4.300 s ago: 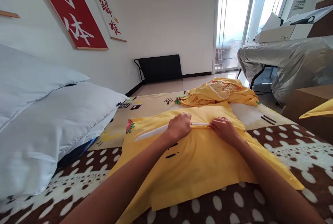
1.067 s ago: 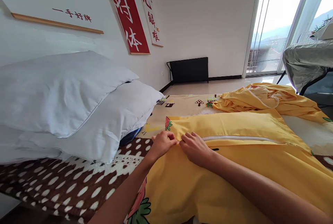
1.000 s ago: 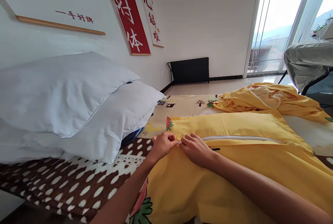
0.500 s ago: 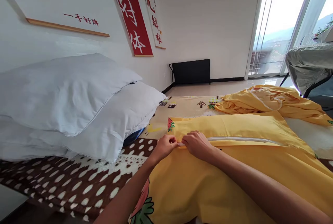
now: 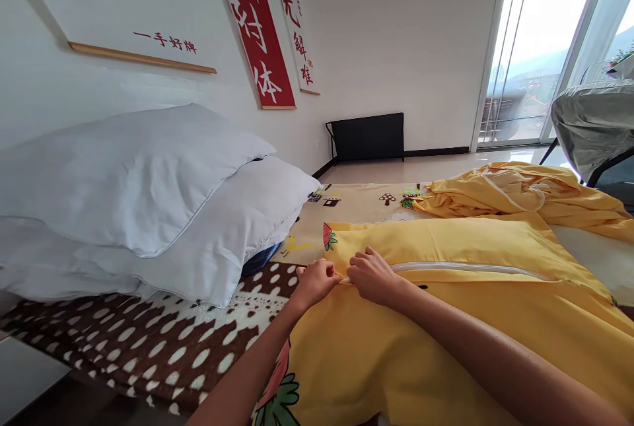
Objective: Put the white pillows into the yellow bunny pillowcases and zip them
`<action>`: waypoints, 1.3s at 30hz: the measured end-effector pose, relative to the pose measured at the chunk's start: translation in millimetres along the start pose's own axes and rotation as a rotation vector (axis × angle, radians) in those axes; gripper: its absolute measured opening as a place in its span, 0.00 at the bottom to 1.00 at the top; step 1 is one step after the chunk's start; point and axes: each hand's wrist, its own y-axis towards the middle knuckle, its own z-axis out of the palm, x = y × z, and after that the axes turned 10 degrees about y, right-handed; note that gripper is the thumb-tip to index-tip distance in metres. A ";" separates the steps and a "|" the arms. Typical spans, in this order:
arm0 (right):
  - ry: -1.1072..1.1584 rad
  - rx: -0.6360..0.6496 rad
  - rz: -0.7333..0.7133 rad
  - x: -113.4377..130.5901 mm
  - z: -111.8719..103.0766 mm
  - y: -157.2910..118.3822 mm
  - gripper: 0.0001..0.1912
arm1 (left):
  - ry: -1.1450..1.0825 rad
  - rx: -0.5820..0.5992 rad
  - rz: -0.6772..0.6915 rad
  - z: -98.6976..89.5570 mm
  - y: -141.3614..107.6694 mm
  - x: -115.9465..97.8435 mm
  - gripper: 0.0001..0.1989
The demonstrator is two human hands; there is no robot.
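A yellow pillowcase with strawberry prints lies flat in front of me, a white zipper running across its upper part. At the zipper's left end, my left hand pinches the edge of the yellow cloth. Just right of it, my right hand is closed at the zipper line, its fingertips close to those of my left hand. The exact bit between the right fingertips is too small to make out.
White pillows are piled at the left on a brown and white patterned blanket. Another bundle of yellow cloth lies at the back right. A black folded panel leans by the far wall.
The view has shifted slightly to the left. Both hands stay at the zipper's left end, with a slightly wider gap between them.
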 end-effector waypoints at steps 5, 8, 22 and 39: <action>0.003 -0.124 0.025 -2.4 0.4 -7.9 0.13 | -0.053 -0.128 0.071 0.8 -9.8 4.8 0.11; -0.012 -0.162 0.026 -4.6 -5.9 -18.8 0.15 | -0.175 -0.135 0.278 4.1 -16.1 9.4 0.14; 0.073 -0.234 0.224 -79.2 -30.8 -123.2 0.13 | -0.442 -0.017 0.472 23.0 6.4 25.0 0.12; 0.052 -0.425 0.318 -92.2 -17.6 -148.3 0.24 | -0.004 -0.279 0.556 25.1 3.6 -95.1 0.27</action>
